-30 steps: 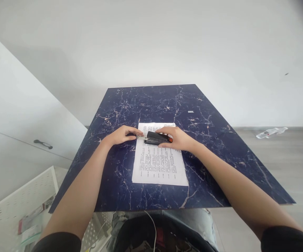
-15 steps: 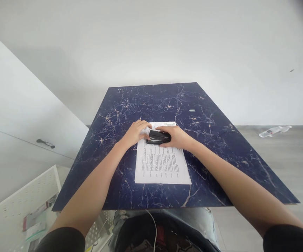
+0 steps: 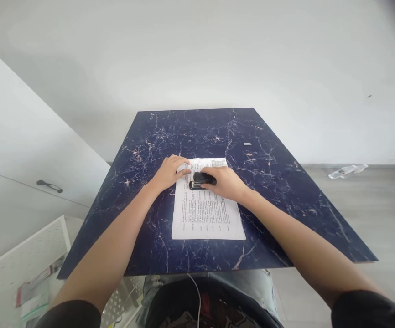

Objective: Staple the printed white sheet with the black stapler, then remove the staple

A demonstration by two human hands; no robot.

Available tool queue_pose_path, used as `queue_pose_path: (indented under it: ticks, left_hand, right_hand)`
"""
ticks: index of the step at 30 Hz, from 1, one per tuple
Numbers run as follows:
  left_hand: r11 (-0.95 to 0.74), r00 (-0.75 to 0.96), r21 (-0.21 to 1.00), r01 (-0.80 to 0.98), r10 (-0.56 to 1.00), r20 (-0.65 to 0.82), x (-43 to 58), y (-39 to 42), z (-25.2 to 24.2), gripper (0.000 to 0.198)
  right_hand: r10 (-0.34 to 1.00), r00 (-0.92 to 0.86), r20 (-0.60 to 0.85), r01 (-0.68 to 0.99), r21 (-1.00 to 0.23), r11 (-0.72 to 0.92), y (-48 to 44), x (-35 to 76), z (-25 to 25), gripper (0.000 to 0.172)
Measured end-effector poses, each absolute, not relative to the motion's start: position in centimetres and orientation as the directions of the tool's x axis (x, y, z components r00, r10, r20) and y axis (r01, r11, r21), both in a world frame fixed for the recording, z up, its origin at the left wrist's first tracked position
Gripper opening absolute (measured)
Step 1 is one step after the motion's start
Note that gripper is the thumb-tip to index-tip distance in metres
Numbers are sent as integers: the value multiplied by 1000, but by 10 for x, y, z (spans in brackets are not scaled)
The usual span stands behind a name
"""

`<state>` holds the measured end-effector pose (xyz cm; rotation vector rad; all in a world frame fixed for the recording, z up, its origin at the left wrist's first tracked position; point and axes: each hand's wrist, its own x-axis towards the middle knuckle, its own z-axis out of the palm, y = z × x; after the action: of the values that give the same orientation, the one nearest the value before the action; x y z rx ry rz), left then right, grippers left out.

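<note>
In the head view my right hand [image 3: 226, 181] is closed round a black stapler [image 3: 202, 177], whose jaw end points left and stands a little apart. The stapler is over the upper part of a stack of printed paper [image 3: 206, 225]. My left hand [image 3: 170, 172] rests at the paper's upper left edge, thumb and fingers apart, touching the sheets and clear of the stapler. A small strip of staples [image 3: 247, 144] lies farther back on the right.
The dark blue marbled table [image 3: 184, 132] stands against a white wall. A white perforated rack [image 3: 54, 230] with plastic packets is at the lower left. On the floor to the right lies a clear plastic wrapper [image 3: 348, 171]. A white cable [image 3: 197, 296] hangs over my lap.
My left hand has come away from the stapler to the paper's left edge. The stapler has turned in my right hand, and its jaw now shows a gap.
</note>
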<state>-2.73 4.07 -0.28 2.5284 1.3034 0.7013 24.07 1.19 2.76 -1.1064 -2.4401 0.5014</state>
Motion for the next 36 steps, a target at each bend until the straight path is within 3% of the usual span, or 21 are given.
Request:
queue_pose_path:
  ticks: [4, 10, 13, 19, 33, 36]
  left_hand:
    - [-532, 452, 328, 780, 843, 292, -29, 44, -13, 40]
    - [-541, 420, 481, 689, 840, 344, -29, 44, -10, 37]
    - [-537, 324, 575, 617, 840, 435, -32, 45, -5, 30]
    - [-515, 156, 644, 566, 834, 530, -30, 45, -1, 25]
    - [-482, 86, 687, 545, 846, 526, -27, 46, -6, 25]
    - [-464, 84, 690, 556, 857, 508, -26, 45, -7, 26]
  right_hand:
    - [859, -406, 311, 655, -557, 511, 19, 271, 49, 28]
    - [960, -194, 201, 884, -390, 260, 48, 332, 59, 29]
    - [967, -223, 123, 913, -320, 251, 60, 341, 48, 31]
    - [905, -411, 106, 856, -297, 423, 64, 334, 37, 27]
    - [823, -542, 169, 653, -533, 539, 47, 309, 41, 29]
    - [863, -479, 161, 686, -544, 483, 44, 302, 43, 36]
